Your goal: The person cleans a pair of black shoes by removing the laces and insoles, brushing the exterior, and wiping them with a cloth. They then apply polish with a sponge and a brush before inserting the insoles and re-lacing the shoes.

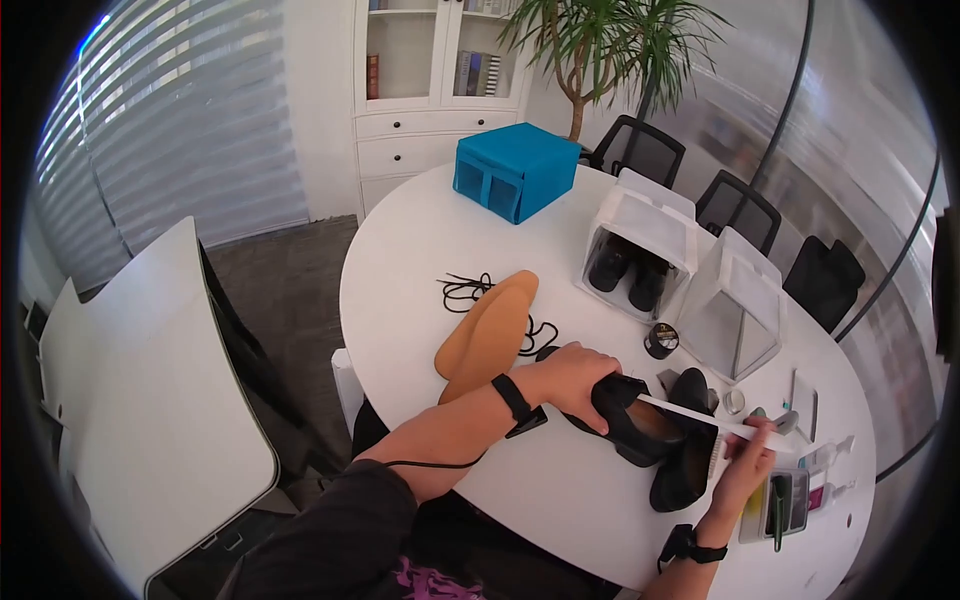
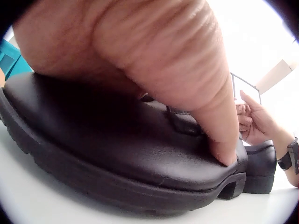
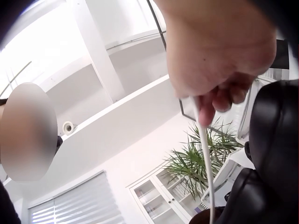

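Note:
My left hand (image 1: 575,378) grips a black leather shoe (image 1: 648,432) over its upper. In the left wrist view, the thumb presses on the side of that shoe (image 2: 117,144), whose thick ridged sole faces the white tabletop. A long thin white stick (image 1: 690,412) is held in the fingers of my right hand (image 1: 745,468). Its far end reaches the shoe's opening, and in the right wrist view the stick (image 3: 206,158) runs down beside black leather. The matching black shoe (image 1: 682,478) lies close by, partly hidden behind the held one.
Tan insoles (image 1: 488,335) and black laces (image 1: 462,290) lie to the left. Farther back stand a blue box (image 1: 520,165), a white box (image 1: 645,215) with black shoes inside, and another white box (image 1: 740,290). A round black tin (image 1: 661,341) and a caddy (image 1: 790,500) are at the right.

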### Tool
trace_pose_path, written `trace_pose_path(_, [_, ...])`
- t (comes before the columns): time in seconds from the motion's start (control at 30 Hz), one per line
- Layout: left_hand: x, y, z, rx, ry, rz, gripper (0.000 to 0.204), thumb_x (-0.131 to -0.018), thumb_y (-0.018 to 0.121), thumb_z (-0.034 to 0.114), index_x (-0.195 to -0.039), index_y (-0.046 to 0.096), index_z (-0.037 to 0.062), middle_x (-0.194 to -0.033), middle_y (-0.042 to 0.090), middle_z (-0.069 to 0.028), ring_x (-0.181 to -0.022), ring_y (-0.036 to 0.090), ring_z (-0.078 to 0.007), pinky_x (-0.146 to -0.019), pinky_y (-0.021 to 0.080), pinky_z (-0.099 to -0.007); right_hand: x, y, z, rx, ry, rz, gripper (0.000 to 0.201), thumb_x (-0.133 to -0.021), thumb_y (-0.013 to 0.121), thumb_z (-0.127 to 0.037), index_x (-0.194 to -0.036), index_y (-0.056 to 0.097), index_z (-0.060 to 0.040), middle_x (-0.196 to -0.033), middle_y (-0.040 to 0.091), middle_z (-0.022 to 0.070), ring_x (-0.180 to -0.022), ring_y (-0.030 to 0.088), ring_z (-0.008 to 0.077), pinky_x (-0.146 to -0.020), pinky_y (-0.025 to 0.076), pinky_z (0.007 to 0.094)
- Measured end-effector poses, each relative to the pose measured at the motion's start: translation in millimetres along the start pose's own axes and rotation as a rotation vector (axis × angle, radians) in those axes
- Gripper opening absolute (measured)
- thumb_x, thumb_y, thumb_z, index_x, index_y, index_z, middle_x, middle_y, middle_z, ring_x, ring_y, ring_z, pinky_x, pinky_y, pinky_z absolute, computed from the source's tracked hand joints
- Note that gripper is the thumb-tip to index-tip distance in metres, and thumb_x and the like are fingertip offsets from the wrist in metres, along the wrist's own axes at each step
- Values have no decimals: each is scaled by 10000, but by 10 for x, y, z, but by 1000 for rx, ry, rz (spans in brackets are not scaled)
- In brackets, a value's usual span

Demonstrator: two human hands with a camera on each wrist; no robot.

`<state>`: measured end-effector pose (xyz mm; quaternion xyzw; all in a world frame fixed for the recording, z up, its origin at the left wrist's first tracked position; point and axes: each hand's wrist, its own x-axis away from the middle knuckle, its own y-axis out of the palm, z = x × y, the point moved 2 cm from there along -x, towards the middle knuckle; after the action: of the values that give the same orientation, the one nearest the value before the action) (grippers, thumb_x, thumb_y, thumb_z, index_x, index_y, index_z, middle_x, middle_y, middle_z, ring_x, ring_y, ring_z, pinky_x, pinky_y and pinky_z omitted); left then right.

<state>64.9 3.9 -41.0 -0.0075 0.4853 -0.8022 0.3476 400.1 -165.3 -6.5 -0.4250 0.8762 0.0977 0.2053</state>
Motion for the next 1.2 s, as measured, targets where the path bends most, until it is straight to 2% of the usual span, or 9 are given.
trace_pose_path(0.13, [5,2,21,-32,-22,-14,867,-712,1026,602,-1317,706,70,-1163,804,-141,-1100,762,-383,-990,521,-469,-186,-257,283,-148,-23,387,365,-1251,568,-414,-1075,656,-106,-745,433,-87,-630,406,30,-564,291,246])
trace_pose_path(0.23, [10,2,26,-34,-23,-19,867,-713,1025,603,-1315,705,68,-1165,803,-142,-1103,761,-385,-990,521,-472,7,71,30,-5,28,-136,254,-1263,532,-326,-1198,614,-94,-744,516,-25,-603,467,61,-541,331,248])
trace_pose_path(0.4, [-9,19,-14,1,-9,-24,871,-712,1023,607,-1311,700,63,-1168,801,-143,-1100,761,-384,-982,525,-479,38,94,-8,0,2,-260,203,-1258,505,-277,-1235,575,-88,-787,594,19,-648,539,93,-580,397,260])
trace_pose_path(0.6, [-4,37,-2,-52,-22,-21,889,-699,1024,618,-1311,700,61,-1161,800,-146,-1095,762,-387,-984,531,-484,-87,4,-84,-228,-130,296,253,-1242,438,-267,-1151,540,-55,-938,707,117,-853,690,195,-785,542,299])
trace_pose_path(0.67, [0,31,2,-54,-13,-10,894,-697,1024,620,-1315,700,61,-1158,799,-148,-1092,762,-387,-982,532,-485,-101,-67,164,-256,-64,-68,311,-1274,422,-330,-1241,523,-38,-979,730,171,-833,753,283,-762,625,343])
trace_pose_path(0.77, [-5,12,19,-43,-20,-31,898,-699,1023,622,-1320,697,61,-1158,798,-146,-1095,761,-381,-983,528,-480,148,452,-84,-286,102,-194,346,-1276,461,-378,-1254,504,-34,-912,712,150,-835,763,289,-810,661,360])
trace_pose_path(1.0, [0,4,26,-43,-29,-48,899,-704,1025,618,-1331,693,67,-1174,793,-133,-1129,754,-362,-1001,517,-471,-217,-296,-84,-243,-143,160,396,-1272,431,-375,-1044,514,-61,-764,571,77,-716,595,214,-735,549,375])
trace_pose_path(1.1, [-9,22,28,-67,-28,-50,903,-709,1020,623,-1342,690,69,-1194,789,-128,-1157,746,-352,-1025,500,-474,-127,-62,3,-132,-21,69,402,-1279,434,-399,-1083,532,-61,-809,617,96,-753,650,231,-803,598,390])
trace_pose_path(1.2, [-12,30,8,-64,-48,-81,913,-716,1015,629,-1359,686,71,-1208,787,-124,-1175,740,-346,-1048,484,-477,114,314,-81,-170,4,-288,322,-1286,441,-353,-1227,521,-46,-959,749,144,-873,736,256,-949,628,415])
